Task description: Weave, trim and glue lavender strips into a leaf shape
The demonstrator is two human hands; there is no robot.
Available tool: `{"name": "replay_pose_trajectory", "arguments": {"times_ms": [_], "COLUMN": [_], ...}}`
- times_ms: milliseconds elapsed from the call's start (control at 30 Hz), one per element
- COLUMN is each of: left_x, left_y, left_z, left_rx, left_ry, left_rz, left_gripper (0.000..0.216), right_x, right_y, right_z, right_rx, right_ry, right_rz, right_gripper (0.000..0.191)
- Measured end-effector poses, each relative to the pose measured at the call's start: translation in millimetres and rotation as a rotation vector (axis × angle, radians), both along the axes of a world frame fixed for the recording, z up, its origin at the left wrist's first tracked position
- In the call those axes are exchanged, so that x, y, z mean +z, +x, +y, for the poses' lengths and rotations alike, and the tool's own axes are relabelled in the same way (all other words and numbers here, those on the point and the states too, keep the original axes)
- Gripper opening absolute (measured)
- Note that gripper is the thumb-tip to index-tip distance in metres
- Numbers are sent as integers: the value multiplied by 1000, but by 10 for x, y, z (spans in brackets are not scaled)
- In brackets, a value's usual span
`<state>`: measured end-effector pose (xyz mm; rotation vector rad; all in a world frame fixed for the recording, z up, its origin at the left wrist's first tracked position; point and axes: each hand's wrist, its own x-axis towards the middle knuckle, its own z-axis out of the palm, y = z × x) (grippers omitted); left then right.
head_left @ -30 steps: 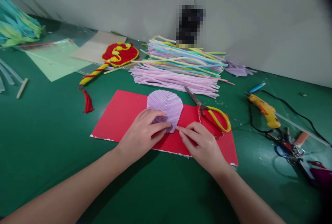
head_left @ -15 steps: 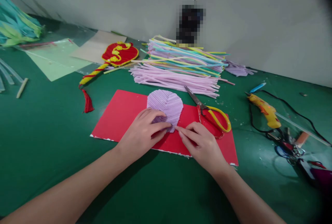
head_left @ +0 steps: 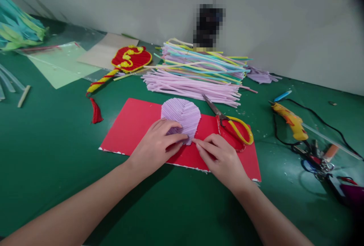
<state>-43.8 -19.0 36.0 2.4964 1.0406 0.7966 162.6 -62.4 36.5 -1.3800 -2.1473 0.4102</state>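
**Ribbed lilac pipe-cleaner panel (head_left: 183, 111) poking past the far edge of a red board (head_left: 122, 124)**

Left hand (head_left: 155, 139) has its fingers loosely spread over the panel's lower left. Right hand (head_left: 223, 156) has thumb and forefinger together by the narrow tip; can't tell if they're pinching anything. Decent board room on the left, but yellow-and-red-handled scissors (head_left: 223, 118) crowd the right, blades angled toward the fuzzy lilac pipe cleaners (head_left: 193, 86). Board's near edge is chipped white, with smooth green tabletop (head_left: 142, 215) in front. Back left, clear plastic overlaps a pale green sheet (head_left: 58, 77); can't tell if it's inside.
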Motion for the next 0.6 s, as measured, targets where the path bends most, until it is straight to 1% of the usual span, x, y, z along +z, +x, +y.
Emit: {"name": "replay_pose_trajectory", "arguments": {"times_ms": [600], "left_x": [11], "left_y": [2], "left_z": [-1], "left_rx": [-5], "left_ry": [-18], "left_rz": [9], "left_gripper": [21], "right_x": [-6], "right_y": [-5], "right_z": [5], "right_rx": [-8], "right_ry": [-1], "right_rz": [-40], "right_gripper": [27]}}
